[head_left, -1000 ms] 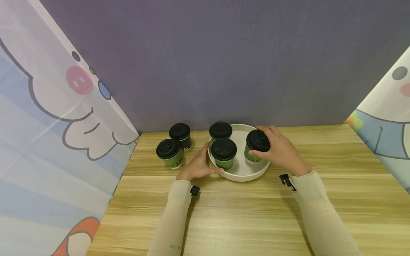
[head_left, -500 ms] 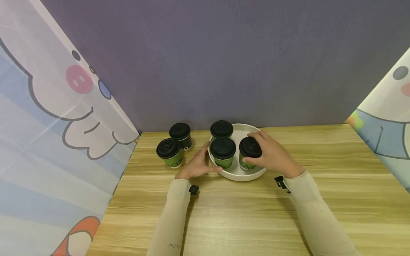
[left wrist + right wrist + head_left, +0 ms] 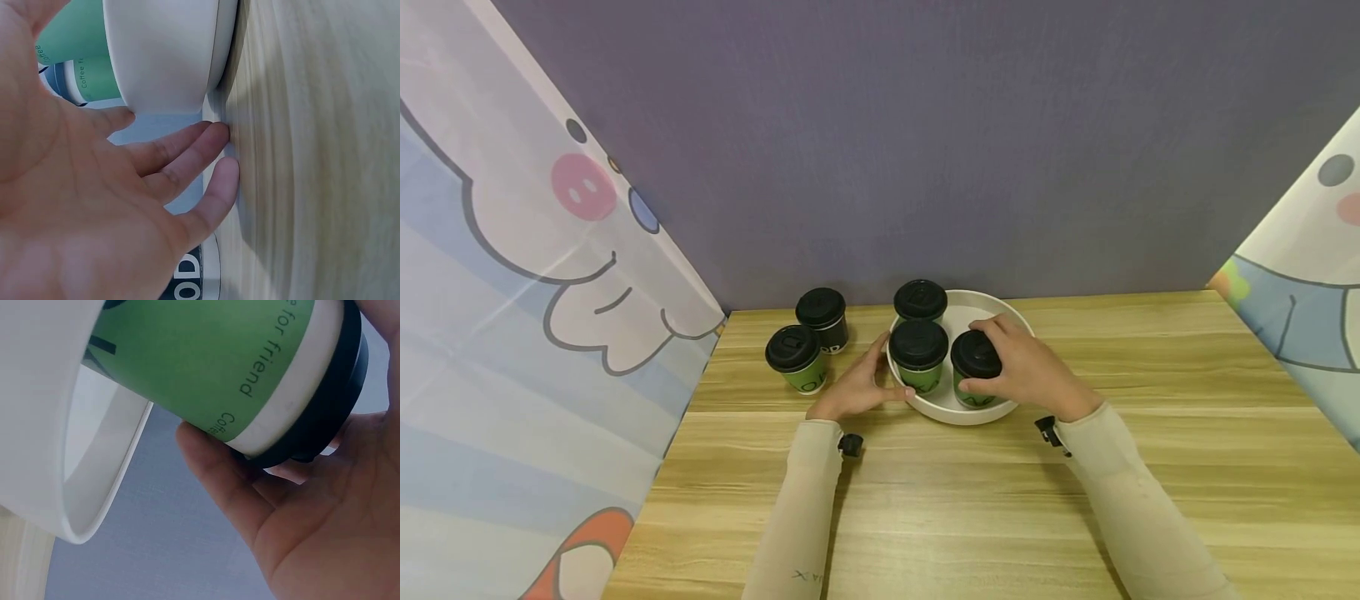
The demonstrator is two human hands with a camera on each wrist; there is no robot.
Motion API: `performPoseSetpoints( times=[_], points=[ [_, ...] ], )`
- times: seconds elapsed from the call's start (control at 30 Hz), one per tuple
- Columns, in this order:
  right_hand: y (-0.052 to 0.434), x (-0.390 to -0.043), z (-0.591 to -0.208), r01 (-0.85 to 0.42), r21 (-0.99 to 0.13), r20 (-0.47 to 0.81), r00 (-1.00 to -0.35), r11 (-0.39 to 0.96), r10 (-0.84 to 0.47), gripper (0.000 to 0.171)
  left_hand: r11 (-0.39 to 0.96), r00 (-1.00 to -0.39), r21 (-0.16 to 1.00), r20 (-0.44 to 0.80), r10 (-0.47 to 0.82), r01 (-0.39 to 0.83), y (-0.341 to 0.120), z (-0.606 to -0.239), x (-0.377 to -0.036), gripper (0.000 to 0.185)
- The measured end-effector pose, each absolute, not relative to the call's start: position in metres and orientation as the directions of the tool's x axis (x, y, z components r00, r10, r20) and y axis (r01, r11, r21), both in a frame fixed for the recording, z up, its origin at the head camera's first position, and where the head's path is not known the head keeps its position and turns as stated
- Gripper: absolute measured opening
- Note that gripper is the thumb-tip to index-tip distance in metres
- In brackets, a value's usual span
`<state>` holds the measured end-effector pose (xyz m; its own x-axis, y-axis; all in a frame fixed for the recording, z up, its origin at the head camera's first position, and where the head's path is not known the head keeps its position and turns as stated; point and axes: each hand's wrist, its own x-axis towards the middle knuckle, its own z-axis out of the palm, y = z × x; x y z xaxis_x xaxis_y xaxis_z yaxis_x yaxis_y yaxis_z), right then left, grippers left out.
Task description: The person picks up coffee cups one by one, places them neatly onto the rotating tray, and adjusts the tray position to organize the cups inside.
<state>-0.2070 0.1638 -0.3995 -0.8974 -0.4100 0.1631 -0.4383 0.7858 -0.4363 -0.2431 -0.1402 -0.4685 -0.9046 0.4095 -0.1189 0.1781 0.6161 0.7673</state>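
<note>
My right hand (image 3: pixel 1028 371) grips a green paper coffee cup (image 3: pixel 974 357) with a black lid, at the front right inside the round white tray (image 3: pixel 962 415). In the right wrist view, the fingers and thumb curl round the lid end of the green cup (image 3: pixel 206 369), whose base is hidden behind the tray wall. My left hand (image 3: pixel 853 390) is spread at the tray's left side, a fingertip right at the rim in the left wrist view. Beside its thumb stands a second lidded green cup (image 3: pixel 919 346), with a third cup (image 3: pixel 921 302) behind it in the tray.
Left of the tray, a black lidded cup (image 3: pixel 822 310) and a green lidded cup (image 3: pixel 794 350) stand close together on the wooden table (image 3: pixel 940 517). A grey panel (image 3: pixel 925 150) rises at the table's back edge, with cartoon-printed cloths on both sides.
My right hand has moved the gripped cup left and toward me within the tray, nearer the front-left cup. My left hand has shifted very slightly left at the tray's side.
</note>
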Motion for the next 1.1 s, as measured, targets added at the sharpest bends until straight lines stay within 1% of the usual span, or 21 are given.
performPoseSetpoints(
  times=[0.2,0.57,0.83,1.1],
  points=[
    [0.159,-0.2067,-0.4002,-0.449,-0.441,0.167,-0.892,0.777,-0.421,0.094,0.609,-0.908,0.774,-0.117,0.403,0.171,-0.1417,-0.4677,-0.2432,0.118],
    [0.1562,-0.2039,-0.4001,-0.455,-0.455,0.16,-0.887,0.766,-0.433,0.1,0.545,-0.897,0.818,-0.085,0.433,0.186,-0.1444,-0.4689,-0.244,0.108],
    [0.159,-0.2,-0.3969,-0.479,-0.434,0.163,-0.875,0.763,-0.456,0.099,0.573,-0.904,0.798,-0.091,0.419,0.185,-0.1454,-0.4702,-0.2442,0.102],
    [0.1569,-0.1987,-0.3961,-0.494,-0.414,0.164,-0.866,0.764,-0.472,0.095,0.586,-0.91,0.789,-0.088,0.405,0.184,-0.146,-0.4683,-0.2428,0.091]
  ],
)
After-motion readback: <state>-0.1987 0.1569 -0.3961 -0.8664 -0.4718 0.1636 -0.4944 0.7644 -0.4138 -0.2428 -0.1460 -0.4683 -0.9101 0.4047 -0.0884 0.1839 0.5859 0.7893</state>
